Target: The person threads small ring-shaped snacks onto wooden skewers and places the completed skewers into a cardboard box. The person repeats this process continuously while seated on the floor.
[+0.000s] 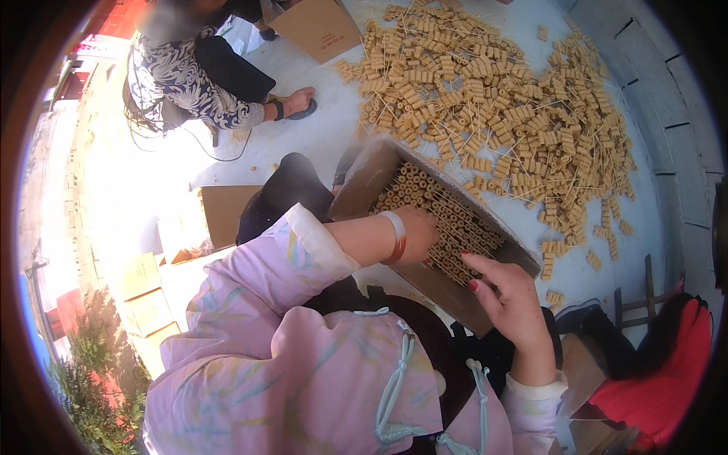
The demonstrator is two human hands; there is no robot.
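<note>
An open cardboard box (pixel 358 182) sits tilted in front of me, packed with rows of tan ridged pieces (pixel 447 216) whose round ends with centre holes face up. Inside it, my left hand (pixel 415 233) rests palm down on the rows; its fingertips are mostly hidden, so I cannot see a grip. At the box's near right side is my right hand (pixel 509 297). Its thumb and forefinger are spread apart over the rows with nothing visible between them, while its other fingers are partly hidden.
A large heap of tan ridged pieces on thin sticks (pixel 485 98) covers the pale floor beyond the box. Another person (pixel 189 83) crouches at the far left, near another cardboard box (pixel 322 30). Grey block wall (pixel 644 76) stands right; red cloth (pixel 660 379) lies lower right.
</note>
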